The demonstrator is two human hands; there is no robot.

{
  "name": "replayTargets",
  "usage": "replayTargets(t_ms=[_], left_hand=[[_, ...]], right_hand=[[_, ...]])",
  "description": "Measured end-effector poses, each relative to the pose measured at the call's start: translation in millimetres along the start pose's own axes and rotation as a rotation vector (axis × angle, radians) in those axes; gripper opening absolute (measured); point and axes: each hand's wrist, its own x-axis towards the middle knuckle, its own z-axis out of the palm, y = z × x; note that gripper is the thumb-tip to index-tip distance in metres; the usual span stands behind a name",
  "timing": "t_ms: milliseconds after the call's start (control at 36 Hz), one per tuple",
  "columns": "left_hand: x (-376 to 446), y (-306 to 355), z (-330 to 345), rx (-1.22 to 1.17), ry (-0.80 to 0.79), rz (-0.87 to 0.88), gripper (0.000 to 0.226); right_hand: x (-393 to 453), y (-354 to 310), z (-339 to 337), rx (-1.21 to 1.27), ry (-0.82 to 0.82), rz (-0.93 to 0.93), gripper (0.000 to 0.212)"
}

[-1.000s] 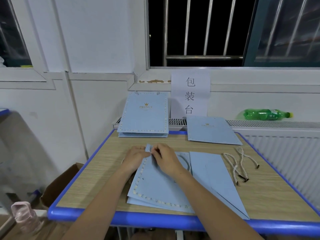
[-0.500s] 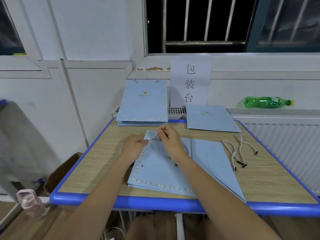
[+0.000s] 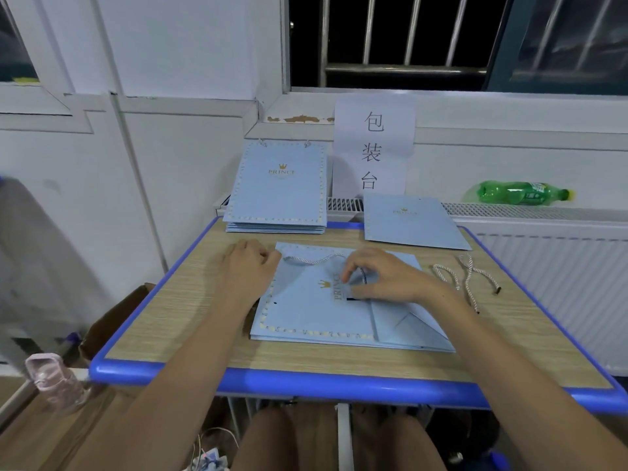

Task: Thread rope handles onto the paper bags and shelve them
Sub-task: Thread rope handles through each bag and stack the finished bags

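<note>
Paper bag (image 3: 316, 300), flat, matte blue card with a gold crest, lies mid-table (image 3: 176, 300). I judge threading half done: the twisted rope handle (image 3: 316, 260) arcs across its top edge. My right hand (image 3: 384, 277) pinches the rope's free end; my left hand (image 3: 249, 266), fingers curled, pins the bag's corner. Next: seat that end in the second hole. Spare ropes (image 3: 465, 277) lie right.

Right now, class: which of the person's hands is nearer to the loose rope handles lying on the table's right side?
Right. The right hand lies on the flat paper bag, just left of the loose rope handles. The left hand sits at the bag's far left edge, much farther away.
</note>
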Motion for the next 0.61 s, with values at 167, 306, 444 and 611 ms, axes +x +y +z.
replayTargets(t_ms=[167, 306, 444, 611], left_hand=[[-11, 2, -24, 0.196, -0.042, 0.038, 0.046], [-29, -2, -31, 0.074, -0.293, 0.04, 0.047], [-34, -12, -36, -0.127, -0.396, 0.062, 0.044], [-34, -14, -35, -0.273, -0.427, -0.019, 0.047]], right_hand=[[-6, 1, 8, -0.09, -0.012, -0.022, 0.005], [-1, -14, 21, -0.165, 0.11, -0.035, 0.011], [8, -31, 39, 0.004, 0.279, -0.04, 0.009], [18, -49, 53, 0.211, 0.237, -0.061, 0.009]])
